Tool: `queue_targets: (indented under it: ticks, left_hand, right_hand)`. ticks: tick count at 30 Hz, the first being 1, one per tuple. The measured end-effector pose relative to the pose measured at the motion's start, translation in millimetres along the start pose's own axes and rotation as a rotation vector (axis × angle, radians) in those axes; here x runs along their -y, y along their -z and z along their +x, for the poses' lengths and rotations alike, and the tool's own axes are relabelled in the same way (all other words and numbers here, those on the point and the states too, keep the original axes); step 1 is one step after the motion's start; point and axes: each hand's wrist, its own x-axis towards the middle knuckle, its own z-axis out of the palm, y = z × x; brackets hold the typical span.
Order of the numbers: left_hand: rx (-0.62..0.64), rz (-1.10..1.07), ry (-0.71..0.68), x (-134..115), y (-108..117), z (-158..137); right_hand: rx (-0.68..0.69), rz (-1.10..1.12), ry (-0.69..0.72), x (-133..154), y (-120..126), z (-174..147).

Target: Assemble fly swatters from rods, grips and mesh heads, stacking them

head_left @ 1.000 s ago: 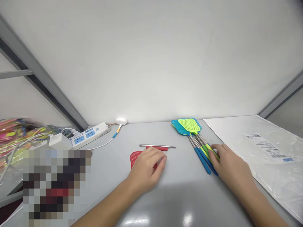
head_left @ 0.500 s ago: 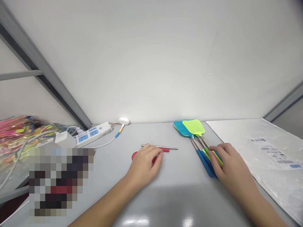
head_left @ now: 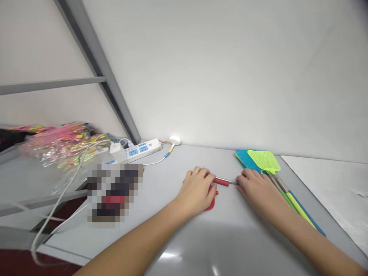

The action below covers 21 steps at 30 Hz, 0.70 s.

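Note:
My left hand lies closed over the parts of a red fly swatter, its fingers curled across the red handle and a thin metal rod. From under its thumb peeks the red perforated swatter head; my palm hides the rest. At the rod's free end, my right hand has its fingertips closed on the tip. Behind and beside my right forearm lie several fly swatters with metal shafts, among them a yellow-green head over a blue head.
A white plastic mailer covers the table's right side. On the left are a white power strip with plugs and cables, a round white device, a blurred-out object and bagged colourful items. A wall stands behind the table.
My right hand has left the bundle of swatters and moved left to the metal rod's tip. My left hand stays over the red parts. The view has turned left.

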Motion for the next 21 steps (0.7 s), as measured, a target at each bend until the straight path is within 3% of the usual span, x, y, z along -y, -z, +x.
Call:
queue_targets:
  ticks: [9,11,15,19,21]
  left_hand:
    - [0.021,0.050,0.044,5,-1,-2]
    - [0.029,0.050,0.058,6,0,-2]
    - [0.062,0.027,0.081,8,2,-1]
    - [0.082,-0.011,0.084,9,1,0]
    - [0.086,-0.024,0.077,9,0,1]
  right_hand:
    - [-0.074,0.146,0.001,-14,-27,-8]
    - [-0.074,0.235,-0.077,-18,-22,-11]
    - [-0.108,0.438,-0.399,-25,3,-15]
    - [-0.444,0.552,-0.689,-25,27,-23]
    - [-0.663,0.549,-0.743,-25,32,-27]
